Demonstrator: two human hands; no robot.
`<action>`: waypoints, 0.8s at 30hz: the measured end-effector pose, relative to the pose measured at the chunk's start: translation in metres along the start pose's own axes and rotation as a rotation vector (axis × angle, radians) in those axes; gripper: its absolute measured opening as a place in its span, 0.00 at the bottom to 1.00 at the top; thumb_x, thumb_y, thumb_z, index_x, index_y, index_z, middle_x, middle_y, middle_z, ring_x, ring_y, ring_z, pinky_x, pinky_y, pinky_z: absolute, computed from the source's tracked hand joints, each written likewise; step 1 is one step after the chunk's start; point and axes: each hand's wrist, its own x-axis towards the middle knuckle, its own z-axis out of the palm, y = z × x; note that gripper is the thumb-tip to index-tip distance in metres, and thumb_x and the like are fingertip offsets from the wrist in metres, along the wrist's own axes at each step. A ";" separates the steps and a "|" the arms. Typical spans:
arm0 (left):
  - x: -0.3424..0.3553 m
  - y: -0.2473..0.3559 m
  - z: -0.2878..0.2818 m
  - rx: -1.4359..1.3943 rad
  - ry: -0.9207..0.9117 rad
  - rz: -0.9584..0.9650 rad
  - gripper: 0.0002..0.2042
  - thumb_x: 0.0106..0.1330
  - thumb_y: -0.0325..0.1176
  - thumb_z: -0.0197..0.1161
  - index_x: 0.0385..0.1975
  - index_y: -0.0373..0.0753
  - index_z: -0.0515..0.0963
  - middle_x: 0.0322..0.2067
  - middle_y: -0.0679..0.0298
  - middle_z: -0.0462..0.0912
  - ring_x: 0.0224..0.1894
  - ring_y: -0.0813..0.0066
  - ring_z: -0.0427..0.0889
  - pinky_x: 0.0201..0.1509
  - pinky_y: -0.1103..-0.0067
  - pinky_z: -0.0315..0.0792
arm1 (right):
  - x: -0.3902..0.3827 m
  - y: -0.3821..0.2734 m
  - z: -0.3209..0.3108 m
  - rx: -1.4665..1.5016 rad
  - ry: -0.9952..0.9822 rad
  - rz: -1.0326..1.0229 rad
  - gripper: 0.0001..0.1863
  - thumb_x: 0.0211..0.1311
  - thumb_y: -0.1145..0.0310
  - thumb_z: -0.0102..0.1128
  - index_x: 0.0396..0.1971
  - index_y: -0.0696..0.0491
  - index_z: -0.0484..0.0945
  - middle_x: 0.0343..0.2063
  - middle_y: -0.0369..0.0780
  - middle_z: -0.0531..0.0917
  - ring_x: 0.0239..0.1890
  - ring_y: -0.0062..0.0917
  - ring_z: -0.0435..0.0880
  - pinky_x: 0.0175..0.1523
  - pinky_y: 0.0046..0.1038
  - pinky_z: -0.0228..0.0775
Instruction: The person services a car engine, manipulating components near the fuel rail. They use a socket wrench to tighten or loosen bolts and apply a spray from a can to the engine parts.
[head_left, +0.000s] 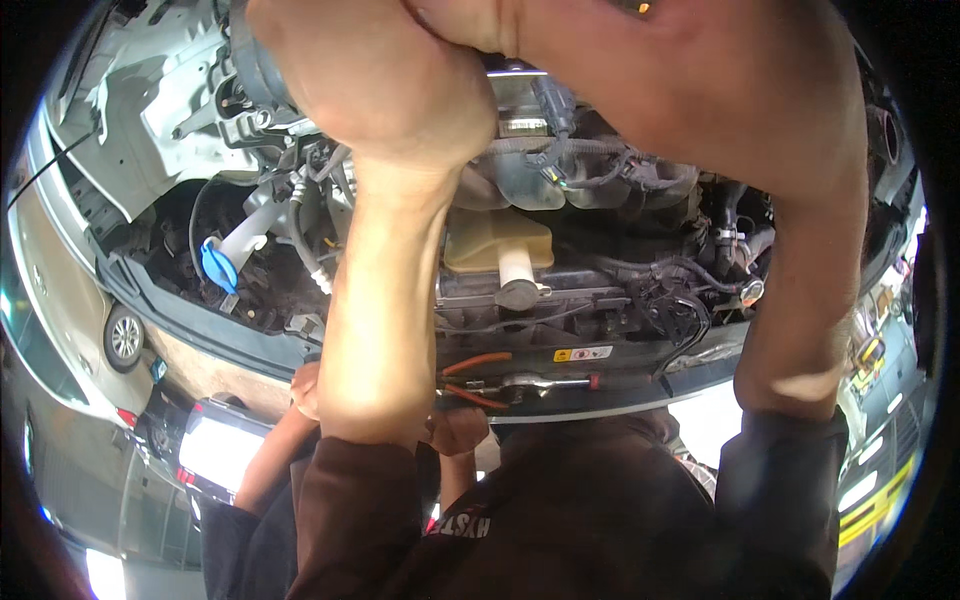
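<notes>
**Both hands high over an open engine bay**

The left hand (375, 75) closes around a dark round part (255, 60) at eleven o'clock. The right hand (640, 60) presses against it at twelve. Below sit a pale coolant tank (490, 240), a blue cap (218, 265) at nine o'clock, and a ratchet (530, 382) beside orange-handled pliers (475, 380) on the front panel (620, 385).

I see a grey ribbed hose or cylindrical part (255, 65) wrapped inside my left hand (370, 75), poking out to that hand's left near the top edge. My right hand (470, 20) presses against the left; what it holds is hidden.
</notes>
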 end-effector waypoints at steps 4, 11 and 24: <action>-0.005 -0.001 0.006 0.200 0.095 0.198 0.20 0.75 0.48 0.45 0.35 0.36 0.75 0.28 0.63 0.78 0.29 0.73 0.77 0.36 0.78 0.72 | 0.004 -0.010 0.006 0.006 -0.005 0.017 0.15 0.70 0.60 0.63 0.37 0.59 0.84 0.27 0.43 0.86 0.29 0.32 0.87 0.37 0.34 0.80; 0.019 -0.006 -0.038 0.387 0.041 0.118 0.20 0.73 0.44 0.56 0.30 0.32 0.84 0.24 0.61 0.85 0.29 0.71 0.83 0.36 0.73 0.75 | 0.009 -0.016 0.000 -0.009 0.026 -0.131 0.13 0.70 0.63 0.66 0.41 0.58 0.84 0.31 0.41 0.87 0.32 0.28 0.88 0.39 0.31 0.80; -0.177 0.076 0.156 0.543 -0.400 -0.530 0.17 0.75 0.44 0.50 0.43 0.34 0.77 0.22 0.63 0.77 0.18 0.76 0.73 0.20 0.76 0.66 | -0.258 0.012 -0.050 0.534 0.490 -0.019 0.12 0.70 0.69 0.71 0.49 0.58 0.84 0.38 0.38 0.89 0.38 0.20 0.88 0.42 0.27 0.80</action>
